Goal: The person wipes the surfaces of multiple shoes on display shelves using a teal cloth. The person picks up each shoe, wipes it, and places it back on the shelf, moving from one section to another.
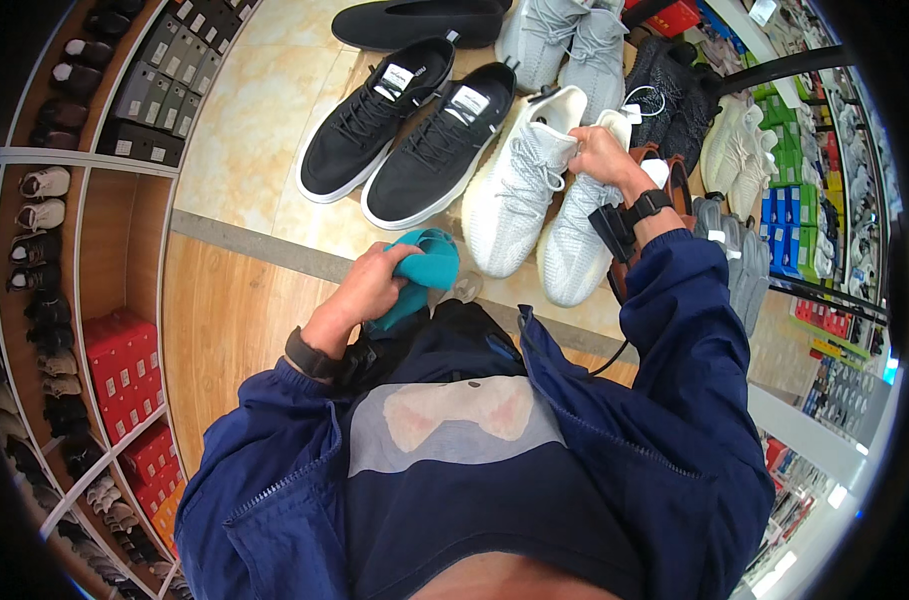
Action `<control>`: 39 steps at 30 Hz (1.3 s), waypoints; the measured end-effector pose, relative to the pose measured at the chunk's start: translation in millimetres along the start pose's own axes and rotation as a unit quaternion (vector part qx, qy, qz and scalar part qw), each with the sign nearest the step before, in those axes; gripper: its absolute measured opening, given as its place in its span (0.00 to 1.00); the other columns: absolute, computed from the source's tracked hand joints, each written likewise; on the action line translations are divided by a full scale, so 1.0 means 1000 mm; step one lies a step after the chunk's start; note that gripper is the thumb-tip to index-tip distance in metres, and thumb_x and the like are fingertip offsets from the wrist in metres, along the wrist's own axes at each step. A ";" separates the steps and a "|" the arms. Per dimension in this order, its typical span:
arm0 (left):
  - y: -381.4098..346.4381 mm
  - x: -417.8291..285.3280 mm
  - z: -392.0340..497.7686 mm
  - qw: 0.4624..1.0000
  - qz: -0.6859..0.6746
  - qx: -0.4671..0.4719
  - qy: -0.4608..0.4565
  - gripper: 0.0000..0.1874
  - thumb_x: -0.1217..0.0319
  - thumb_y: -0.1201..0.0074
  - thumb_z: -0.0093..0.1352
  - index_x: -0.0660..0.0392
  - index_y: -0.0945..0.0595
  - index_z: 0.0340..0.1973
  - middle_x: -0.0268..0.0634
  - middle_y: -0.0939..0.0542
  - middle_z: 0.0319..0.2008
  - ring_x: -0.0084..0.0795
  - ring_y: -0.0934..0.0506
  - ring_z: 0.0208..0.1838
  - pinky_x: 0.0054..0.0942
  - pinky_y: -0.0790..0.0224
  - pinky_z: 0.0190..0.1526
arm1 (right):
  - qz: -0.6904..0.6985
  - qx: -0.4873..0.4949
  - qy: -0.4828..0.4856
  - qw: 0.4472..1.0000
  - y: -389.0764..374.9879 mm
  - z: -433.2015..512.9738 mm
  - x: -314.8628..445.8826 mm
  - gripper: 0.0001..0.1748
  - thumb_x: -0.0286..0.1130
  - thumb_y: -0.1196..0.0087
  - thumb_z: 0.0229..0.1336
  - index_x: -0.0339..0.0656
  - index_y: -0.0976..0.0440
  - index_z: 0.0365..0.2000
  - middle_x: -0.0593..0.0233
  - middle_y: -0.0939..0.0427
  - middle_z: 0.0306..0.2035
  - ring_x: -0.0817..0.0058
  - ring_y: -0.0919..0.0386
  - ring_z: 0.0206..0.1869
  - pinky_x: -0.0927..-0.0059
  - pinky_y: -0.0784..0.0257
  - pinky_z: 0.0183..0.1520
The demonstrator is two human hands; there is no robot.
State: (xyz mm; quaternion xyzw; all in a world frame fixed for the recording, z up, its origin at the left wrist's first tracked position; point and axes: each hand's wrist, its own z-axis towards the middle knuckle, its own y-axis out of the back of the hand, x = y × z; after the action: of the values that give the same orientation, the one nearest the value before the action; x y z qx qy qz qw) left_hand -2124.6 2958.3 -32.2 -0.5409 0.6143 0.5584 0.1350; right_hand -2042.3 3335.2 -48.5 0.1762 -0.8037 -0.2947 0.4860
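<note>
A folded teal cloth (433, 262) is gripped in my left hand (368, 283), low in front of my body. My right hand (608, 156) reaches to a pair of white knit sneakers, its fingers at the collar between the left white sneaker (510, 187) and the right white sneaker (578, 232). Whether the fingers pinch a collar or only rest there is hard to see. A white tag on a loop (633, 112) hangs by the right sneaker's opening. Left of them sit two black lace-up sneakers with white soles, one nearer (439, 150) and one farther left (375, 120).
A black slip-on shoe (417, 22) and grey knit sneakers (593, 56) lie beyond. Dark knit sneakers (660, 90), cream sneakers (732, 150) and grey shoes (732, 255) are on the right. Shelving with red shoeboxes (124, 367) stands left. A dark cord (612, 360) hangs by my right sleeve.
</note>
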 end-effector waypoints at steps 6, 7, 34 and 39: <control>0.004 -0.010 -0.004 1.000 -0.012 0.015 0.014 0.21 0.81 0.48 0.54 0.52 0.27 0.43 0.49 0.28 0.40 0.49 0.30 0.44 0.37 0.37 0.46 | -0.034 -0.033 0.040 0.998 -0.003 0.008 0.001 0.19 0.23 0.46 0.30 0.35 0.26 0.32 0.53 0.23 0.25 0.67 0.25 0.29 0.72 0.32 0.36; 0.007 -0.013 -0.006 1.000 -0.018 0.015 0.009 0.21 0.81 0.48 0.54 0.52 0.27 0.43 0.48 0.28 0.40 0.48 0.30 0.45 0.36 0.37 0.46 | -0.047 -0.043 0.023 0.998 -0.002 0.005 0.004 0.19 0.23 0.46 0.30 0.35 0.26 0.32 0.52 0.23 0.26 0.66 0.24 0.30 0.72 0.32 0.36; 0.162 0.090 0.059 0.995 -0.095 -0.039 -0.019 0.19 0.75 0.51 0.56 0.63 0.29 0.44 0.53 0.25 0.37 0.46 0.26 0.43 0.33 0.36 0.45 | -0.112 -0.037 -0.001 0.993 -0.056 0.070 0.163 0.32 0.50 0.49 0.47 0.47 0.38 0.51 0.53 0.25 0.27 0.62 0.26 0.31 0.66 0.34 0.36; 0.175 0.094 0.063 0.993 -0.111 0.026 -0.016 0.19 0.74 0.51 0.56 0.62 0.30 0.45 0.54 0.26 0.38 0.48 0.27 0.43 0.36 0.37 0.45 | -0.144 0.032 0.013 0.989 -0.076 0.102 0.177 0.33 0.51 0.45 0.43 0.41 0.32 0.47 0.50 0.24 0.34 0.60 0.27 0.39 0.68 0.35 0.43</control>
State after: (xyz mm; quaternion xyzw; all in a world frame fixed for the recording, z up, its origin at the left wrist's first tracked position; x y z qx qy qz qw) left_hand -2330.3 2926.0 -31.2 -0.5927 0.5630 0.5322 0.2202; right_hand -2215.0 3206.6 -13.8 0.3092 -0.7726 -0.3336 0.4429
